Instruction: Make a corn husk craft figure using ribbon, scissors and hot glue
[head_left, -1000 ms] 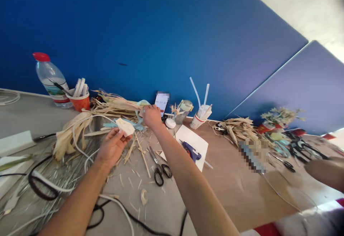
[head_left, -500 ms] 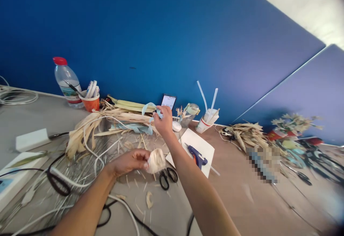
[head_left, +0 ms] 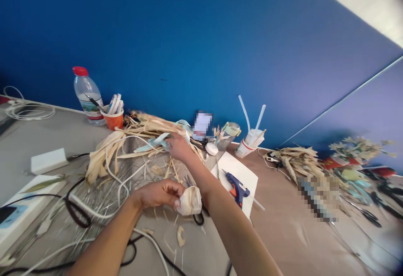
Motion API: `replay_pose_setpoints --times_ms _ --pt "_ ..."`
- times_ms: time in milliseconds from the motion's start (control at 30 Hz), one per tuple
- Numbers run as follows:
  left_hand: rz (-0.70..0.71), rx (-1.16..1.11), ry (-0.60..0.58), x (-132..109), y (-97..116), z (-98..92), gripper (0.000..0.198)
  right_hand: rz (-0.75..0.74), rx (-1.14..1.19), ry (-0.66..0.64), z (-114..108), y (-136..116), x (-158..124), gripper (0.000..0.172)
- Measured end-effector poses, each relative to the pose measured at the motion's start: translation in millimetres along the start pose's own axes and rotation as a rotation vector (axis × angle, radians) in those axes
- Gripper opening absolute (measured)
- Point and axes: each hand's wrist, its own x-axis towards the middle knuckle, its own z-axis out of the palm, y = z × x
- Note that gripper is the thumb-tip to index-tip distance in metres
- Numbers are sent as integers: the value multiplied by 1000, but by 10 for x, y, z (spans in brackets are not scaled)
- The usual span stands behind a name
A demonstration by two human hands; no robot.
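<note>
Just above the counter [head_left: 283, 221], near the middle of the view, a crumpled cream piece of dried husk [head_left: 190, 200] is pinched in the left hand [head_left: 160, 193], whose fingers are closed narrowly around its left edge. Directly beneath it, black-handled scissors [head_left: 198, 218] lie on the counter, mostly hidden by the husk and the right forearm. A small curled husk scrap [head_left: 180, 236] lies just below them.

Farther back, the right hand [head_left: 178, 147] reaches into a heap of long straw-coloured dried husks [head_left: 141, 129], its fingers curled at a pale blue strip [head_left: 157, 141]; I cannot tell whether they grip it or only touch it.

To the right of the forearm, a blue and orange glue gun [head_left: 237, 186] rests on a white sheet of paper [head_left: 248, 173]. White and black cables [head_left: 78, 213] loop across the counter on the left. At the back left, an orange paper cup [head_left: 113, 121] stands just beside a clear plastic bottle with a red cap [head_left: 86, 95], against a deep blue wall [head_left: 189, 37].
</note>
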Motion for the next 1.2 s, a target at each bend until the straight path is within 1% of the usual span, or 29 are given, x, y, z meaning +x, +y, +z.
replay_pose_setpoints --times_ms 67,133,200,300,367,467,567,700,767,833,900,967,1067,1133,1200 --pt "-1 -3 12 10 -13 -5 28 -33 -23 74 56 36 65 39" --pt "-8 -9 32 16 -33 -16 28 -69 -7 103 101 46 114 35" --pt "-10 -17 51 16 -54 -29 28 -92 61 130 130 31 149 34" --pt "-16 -30 56 12 -69 -43 29 -77 195 172 140 -15 189 31" --pt "-22 -40 53 11 -69 -45 30 -34 213 100 136 -34 210 27" --pt "-20 -52 61 15 -66 -41 29 40 142 -39 133 -24 231 30" --pt "-12 -63 72 21 -73 -37 28 70 69 -54 130 16 228 34" --pt "-13 -61 73 29 -82 -33 28 10 5 -127 105 37 178 26" --pt "-14 -51 76 32 -78 -30 29 -39 -26 -155 89 20 137 28" --pt "-15 -46 83 33 -71 -26 29 -80 -83 -153 78 -3 94 30" --pt "-16 -47 84 32 -65 -24 30 -89 -134 -128 73 -23 62 27" --pt "-14 -49 81 29 -68 -27 29 -64 -145 -101 68 -30 50 23" --pt "-12 -52 72 25 -89 -39 28 -20 -118 -49 37 -20 76 23" --pt "-9 -54 75 24 -104 -48 27 34 -22 65 -7 -8 115 23" --pt "4 -60 109 24 -112 -53 26 93 154 210 -70 -2 157 22"
